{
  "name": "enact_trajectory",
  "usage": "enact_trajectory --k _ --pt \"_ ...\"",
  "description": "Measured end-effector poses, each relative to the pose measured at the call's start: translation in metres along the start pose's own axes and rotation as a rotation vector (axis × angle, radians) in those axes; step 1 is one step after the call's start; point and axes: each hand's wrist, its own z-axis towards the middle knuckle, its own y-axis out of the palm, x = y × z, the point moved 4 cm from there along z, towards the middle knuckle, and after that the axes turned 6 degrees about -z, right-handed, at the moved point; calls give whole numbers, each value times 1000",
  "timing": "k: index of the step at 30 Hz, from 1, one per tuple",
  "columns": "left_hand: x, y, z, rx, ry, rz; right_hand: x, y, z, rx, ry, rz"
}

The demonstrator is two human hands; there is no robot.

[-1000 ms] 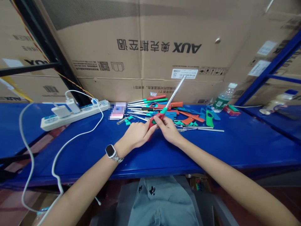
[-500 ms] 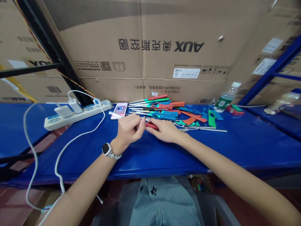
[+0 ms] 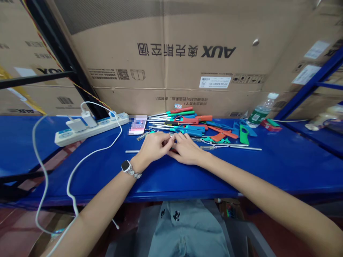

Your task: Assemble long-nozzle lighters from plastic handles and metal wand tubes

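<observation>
Cardboard boxes [image 3: 184,21] stand behind the back edge of a blue tabletop [image 3: 171,182], with a white power strip [image 3: 88,132] toward its left end and a phone [image 3: 139,125] near the back edge. From the front edge, the left forearm [image 3: 104,203] and right forearm [image 3: 249,187] angle inward. The left hand [image 3: 153,147], a watch [image 3: 125,165] at its wrist, curls around a lighter [image 3: 132,151]; the right hand [image 3: 187,149], touching it, folds over the lighter's red body, some fingertips hidden. Below the front edge, right of the lap [image 3: 184,228], a carton [image 3: 239,212] holds green and blue bits too small to name. Toward the back right, a capped bottle [image 3: 257,117] stands tilted in view, its fill unclear, just beside a red box [image 3: 270,126]. Mostly covered, the held lighter shows its metal tube left of the left hand and a red sliver between both; other lighters [image 3: 189,120] lie heaped just behind the hands.
</observation>
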Motion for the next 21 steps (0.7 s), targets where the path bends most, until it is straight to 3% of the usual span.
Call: enact_trajectory --k 3,6,10,16,21 --pt "-8 -1 1 20 -127 -3 21 -8 12 79 76 61" --pt "-14 0 1 14 -172 -53 54 -14 37 105 250 82" --pt "-16 7 -1 -165 -55 -131 87 -13 76 -115 357 9" --pt "-22 16 -3 -358 -10 -69 96 -17 111 -347 352 27" --pt "-26 15 -3 -394 -21 -44 94 -20 117 -393 367 -10"
